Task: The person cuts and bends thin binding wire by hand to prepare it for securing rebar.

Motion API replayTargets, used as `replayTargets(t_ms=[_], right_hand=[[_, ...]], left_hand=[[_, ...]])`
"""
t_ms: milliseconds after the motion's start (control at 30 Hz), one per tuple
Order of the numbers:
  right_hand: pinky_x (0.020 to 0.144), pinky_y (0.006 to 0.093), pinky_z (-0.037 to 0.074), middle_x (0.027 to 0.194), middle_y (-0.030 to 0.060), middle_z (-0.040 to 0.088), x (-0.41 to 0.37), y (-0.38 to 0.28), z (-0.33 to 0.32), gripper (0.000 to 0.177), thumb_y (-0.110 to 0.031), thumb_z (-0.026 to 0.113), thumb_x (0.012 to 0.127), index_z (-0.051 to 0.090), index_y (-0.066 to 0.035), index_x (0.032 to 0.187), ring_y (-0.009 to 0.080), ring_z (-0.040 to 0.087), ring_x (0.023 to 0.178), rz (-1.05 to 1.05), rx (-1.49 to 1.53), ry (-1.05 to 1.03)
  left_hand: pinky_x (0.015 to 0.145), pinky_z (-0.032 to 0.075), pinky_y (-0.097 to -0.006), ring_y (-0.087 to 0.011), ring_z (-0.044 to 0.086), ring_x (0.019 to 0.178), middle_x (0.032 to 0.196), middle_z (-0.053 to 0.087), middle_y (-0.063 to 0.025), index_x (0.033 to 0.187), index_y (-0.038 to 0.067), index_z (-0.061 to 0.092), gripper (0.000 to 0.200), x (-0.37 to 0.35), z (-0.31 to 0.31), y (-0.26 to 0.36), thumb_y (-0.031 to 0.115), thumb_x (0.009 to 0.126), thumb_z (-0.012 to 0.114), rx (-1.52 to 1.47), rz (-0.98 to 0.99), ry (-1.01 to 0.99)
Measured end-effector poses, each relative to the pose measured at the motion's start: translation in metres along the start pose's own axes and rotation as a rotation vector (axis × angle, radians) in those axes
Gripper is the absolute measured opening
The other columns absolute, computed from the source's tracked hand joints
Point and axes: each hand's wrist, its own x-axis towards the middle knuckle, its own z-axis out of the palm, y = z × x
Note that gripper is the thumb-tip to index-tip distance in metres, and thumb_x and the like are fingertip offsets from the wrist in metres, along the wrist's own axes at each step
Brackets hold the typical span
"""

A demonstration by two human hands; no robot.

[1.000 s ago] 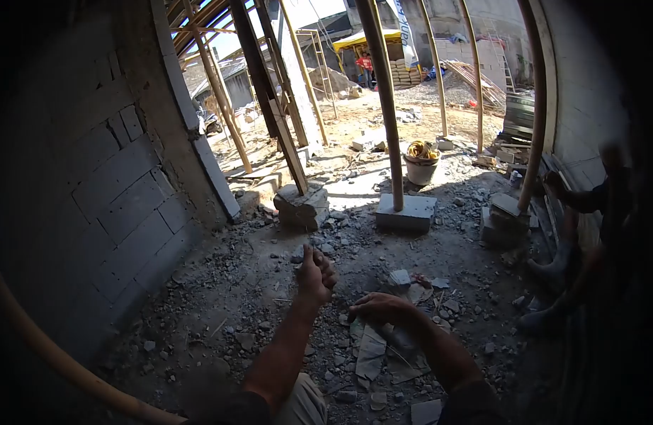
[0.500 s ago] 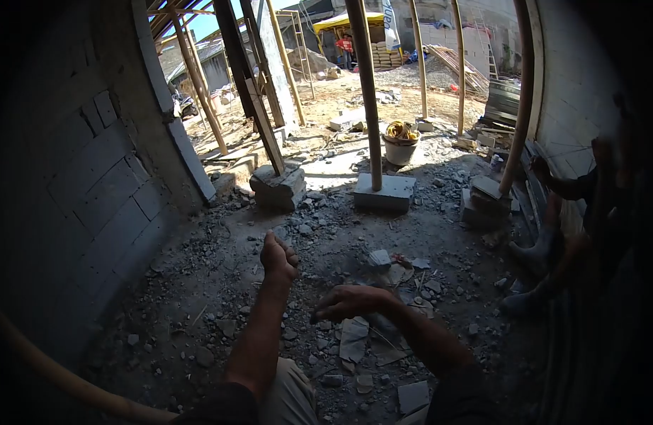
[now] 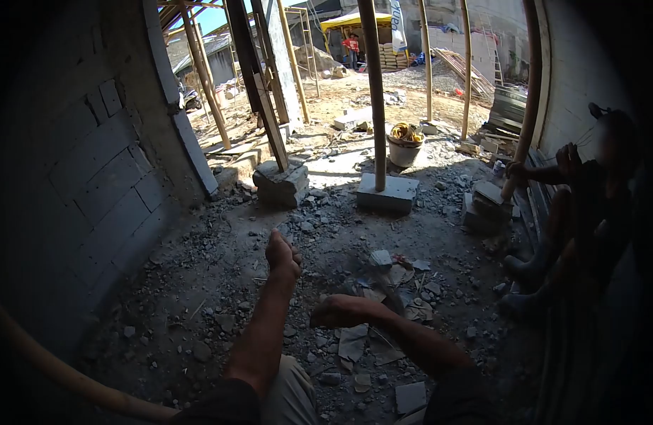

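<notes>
My left hand is stretched out over the rubble floor, its fingers curled in a loose fist. Nothing shows in it. My right hand hangs bent at the wrist just to the right and nearer to me, with its fingers curled down and under. What they hold, if anything, is hidden. A faint smoky haze hovers beyond the right hand. Beneath it lie flattened paper scraps and a pale broken block piece. My trouser leg shows below the left forearm.
Wooden props stand on a concrete block and a rough block. A bucket with yellow contents is beyond. Another person sits at the right wall, one hand on a bamboo pole. A curved pole crosses the lower left.
My right hand's fingers have curled in more; the left hand keeps its shape. The seated person's hand is now on the pole and their other hand is raised. The view has shifted slightly.
</notes>
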Motion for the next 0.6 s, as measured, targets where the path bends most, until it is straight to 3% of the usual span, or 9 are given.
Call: replayTargets(t_ms=[67,100,133,233,300,400,500,567,600], right_hand=[[0.073,0.0376,0.047,0.078,0.0102,0.062,0.013,0.063,0.017,0.034,-0.035,0.051,0.093,0.067,-0.006,0.103,0.0193,0.058,0.074,0.168,-0.159,0.083],[0.067,0.0369,0.047,0.078,0.0088,0.063,0.017,0.104,0.015,0.033,-0.032,0.052,0.093,0.066,-0.004,0.103,0.0182,0.058,0.068,0.224,-0.167,0.296],[0.055,0.0327,0.044,0.070,0.0058,0.059,0.005,0.082,-0.005,0.030,-0.028,0.053,0.093,0.066,-0.001,0.098,0.0146,0.053,0.057,0.467,0.291,0.471],[0.043,0.0234,0.033,0.062,-0.0011,0.047,0.003,0.069,-0.044,0.026,-0.027,0.055,0.092,0.065,-0.002,0.092,0.0075,0.038,0.047,0.305,0.805,0.736],[0.047,0.0239,0.036,0.065,-0.0015,0.049,-0.006,0.020,-0.051,0.028,-0.028,0.053,0.093,0.064,-0.003,0.092,0.0075,0.042,0.051,0.076,0.815,0.682],[0.063,0.0321,0.046,0.072,0.0018,0.057,-0.016,-0.033,-0.032,0.032,-0.030,0.049,0.095,0.064,-0.003,0.100,0.0133,0.056,0.070,-0.094,0.380,0.259],[0.074,0.0366,0.049,0.093,0.0108,0.067,0.020,0.045,0.028,0.032,-0.030,0.055,0.090,0.065,-0.006,0.108,0.0239,0.061,0.078,-0.305,0.000,-0.116],[0.076,0.0346,0.049,0.098,0.0140,0.066,0.026,0.085,0.025,0.031,-0.025,0.055,0.089,0.063,-0.005,0.110,0.0267,0.062,0.083,-0.024,-0.309,-0.137],[0.073,0.0362,0.049,0.091,0.0127,0.066,0.016,0.091,0.019,0.030,-0.023,0.055,0.090,0.062,-0.002,0.111,0.0235,0.061,0.077,0.180,-0.160,0.147]], left_hand=[[0.033,0.013,-0.0244,-0.0069,0.019,0.038,0.052,0.023,0.0076,0.064,0.022,0.032,0.039,-0.007,0.002,0.003,0.042,0.096,0.040,-0.006,-0.012,-0.035],[0.033,0.013,-0.0243,-0.0069,0.019,0.038,0.052,0.023,0.0076,0.064,0.022,0.032,0.039,-0.011,0.002,0.004,0.042,0.096,0.040,-0.009,-0.018,-0.052],[0.034,0.013,-0.0240,-0.0069,0.020,0.038,0.052,0.023,0.0075,0.064,0.022,0.032,0.039,-0.018,0.002,0.005,0.042,0.096,0.040,-0.016,-0.032,-0.064],[0.033,0.014,-0.0237,-0.0069,0.020,0.038,0.052,0.023,0.0071,0.065,0.022,0.033,0.038,-0.017,-0.001,0.003,0.042,0.097,0.040,0.003,0.001,-0.082],[0.033,0.014,-0.0234,-0.0071,0.020,0.039,0.052,0.023,0.0068,0.065,0.022,0.033,0.038,-0.001,-0.009,0.003,0.041,0.097,0.040,0.010,0.018,-0.044],[0.033,0.015,-0.0230,-0.0074,0.021,0.039,0.053,0.024,0.0065,0.065,0.022,0.033,0.038,0.002,-0.005,0.006,0.041,0.097,0.039,-0.015,0.019,-0.024],[0.033,0.015,-0.0237,-0.0075,0.021,0.040,0.054,0.024,0.0065,0.065,0.021,0.033,0.038,-0.012,0.000,0.006,0.042,0.098,0.039,-0.017,0.020,-0.070],[0.033,0.014,-0.0241,-0.0075,0.021,0.040,0.054,0.024,0.0065,0.066,0.021,0.033,0.038,-0.019,0.001,0.006,0.042,0.098,0.039,-0.006,0.034,-0.091],[0.034,0.014,-0.0247,-0.0075,0.021,0.040,0.054,0.024,0.0065,0.067,0.022,0.033,0.038,-0.021,0.000,0.008,0.043,0.097,0.039,-0.009,0.022,-0.105]])
